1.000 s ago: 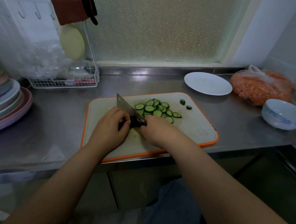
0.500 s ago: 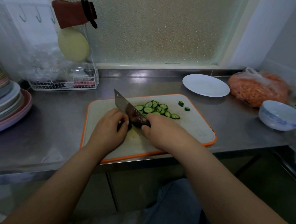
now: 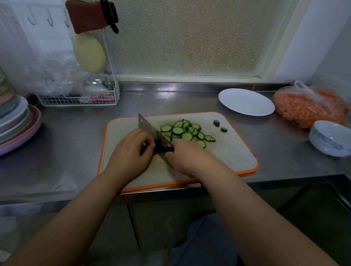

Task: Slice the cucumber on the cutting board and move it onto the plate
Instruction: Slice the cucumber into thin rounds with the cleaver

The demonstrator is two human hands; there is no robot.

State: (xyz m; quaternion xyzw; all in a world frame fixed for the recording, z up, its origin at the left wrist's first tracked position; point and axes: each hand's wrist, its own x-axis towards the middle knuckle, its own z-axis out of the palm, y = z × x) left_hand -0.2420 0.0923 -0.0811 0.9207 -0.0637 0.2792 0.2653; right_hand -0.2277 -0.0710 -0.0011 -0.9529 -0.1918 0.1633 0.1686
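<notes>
An orange-rimmed white cutting board (image 3: 230, 154) lies on the steel counter. A pile of cucumber slices (image 3: 186, 131) sits at its middle back, with two small end pieces (image 3: 219, 126) to the right. My left hand (image 3: 130, 150) curls over the remaining dark cucumber stub (image 3: 147, 148), mostly hidden under the fingers. My right hand (image 3: 187, 156) grips the handle of a cleaver (image 3: 150, 128), whose blade stands against the stub beside my left fingers. The white plate (image 3: 246, 102) sits bare behind the board to the right.
A bag of orange shreds (image 3: 308, 107) and a white-blue bowl (image 3: 335, 139) stand at the right. Stacked plates (image 3: 6, 124) fill the left edge. A wire rack (image 3: 78, 99) stands at the back left under hanging cloths.
The cleaver blade has risen and come down again against the stub, close to my left fingers. Both hands stay in much the same spot on the board.
</notes>
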